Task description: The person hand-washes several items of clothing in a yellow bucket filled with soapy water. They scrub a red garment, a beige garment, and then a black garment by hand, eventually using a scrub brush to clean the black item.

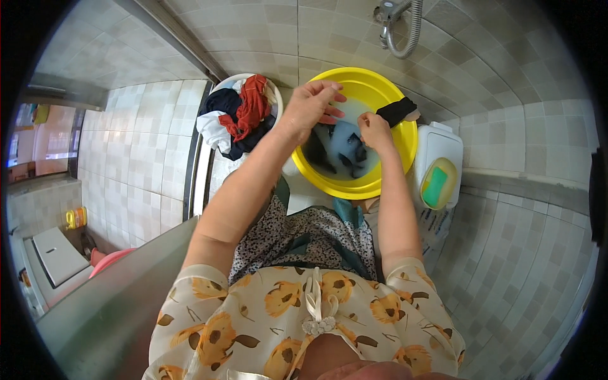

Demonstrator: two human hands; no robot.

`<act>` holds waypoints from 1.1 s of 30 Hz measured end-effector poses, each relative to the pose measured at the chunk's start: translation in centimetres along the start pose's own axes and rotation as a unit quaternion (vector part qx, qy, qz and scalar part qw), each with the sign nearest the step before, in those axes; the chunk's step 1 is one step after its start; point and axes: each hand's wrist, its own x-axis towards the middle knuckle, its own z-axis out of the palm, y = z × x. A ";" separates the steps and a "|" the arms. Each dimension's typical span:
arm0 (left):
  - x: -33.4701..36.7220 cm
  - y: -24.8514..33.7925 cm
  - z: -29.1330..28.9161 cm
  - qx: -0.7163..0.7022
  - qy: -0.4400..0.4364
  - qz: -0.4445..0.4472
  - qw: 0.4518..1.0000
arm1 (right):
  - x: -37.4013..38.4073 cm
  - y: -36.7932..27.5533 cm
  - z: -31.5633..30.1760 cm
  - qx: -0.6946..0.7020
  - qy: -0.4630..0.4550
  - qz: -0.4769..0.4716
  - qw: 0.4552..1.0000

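A yellow basin (pixel 352 188) stands in front of me, holding cloudy bluish water with dark clothes (pixel 322 156) soaking in it. Over its left side reaches my left hand (pixel 311 109), fingers apart and nothing visible in them. My right hand (pixel 376 131) is above the water near the middle, its fingers closed together; whatever they may grip is too hidden to name. Just beyond that hand, a black cloth piece (pixel 396 111) with a lighter end hangs over the basin's right rim.
Left of the basin, a white tub (pixel 277 107) is heaped with red, white and dark clothes (pixel 244 113). To the right, a green soap bar (pixel 434 184) lies in a yellowish dish on a white container (pixel 438 142). A shower hose (pixel 415 35) hangs on the tiled wall.
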 end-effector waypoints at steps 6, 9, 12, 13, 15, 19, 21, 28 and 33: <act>0.8 -6.2 -0.7 -0.072 0.087 -0.139 0.984 | -0.6 3.3 0.9 -0.070 -0.094 0.054 0.992; 2.3 -6.6 -1.5 -0.125 0.099 -0.100 0.982 | -0.3 3.8 2.0 -0.126 -0.133 0.071 0.980; 2.9 -5.6 -1.5 -0.115 0.108 -0.075 0.985 | 0.7 5.0 4.3 -0.188 -0.159 0.100 0.964; 2.8 -5.2 -1.5 -0.117 0.109 -0.075 0.984 | 0.9 5.6 5.1 -0.191 -0.160 0.104 0.963; 2.4 -4.5 -1.6 -0.131 0.106 -0.072 0.983 | 1.2 6.5 7.2 -0.234 -0.186 0.094 0.949; 2.1 -3.3 -2.2 -0.167 0.104 -0.060 0.979 | -0.5 9.2 13.5 -0.192 -0.184 0.079 0.961; 2.1 -2.5 -2.2 -0.177 0.098 -0.064 0.977 | -0.7 9.6 15.9 -0.186 -0.185 0.049 0.964; 3.1 -2.2 -2.1 -0.196 0.072 -0.065 0.976 | 1.5 6.8 16.9 0.015 -0.461 -0.029 0.887; 3.0 -2.7 -2.5 -0.178 0.083 -0.066 0.978 | 2.9 6.1 7.8 0.067 -0.263 0.047 0.961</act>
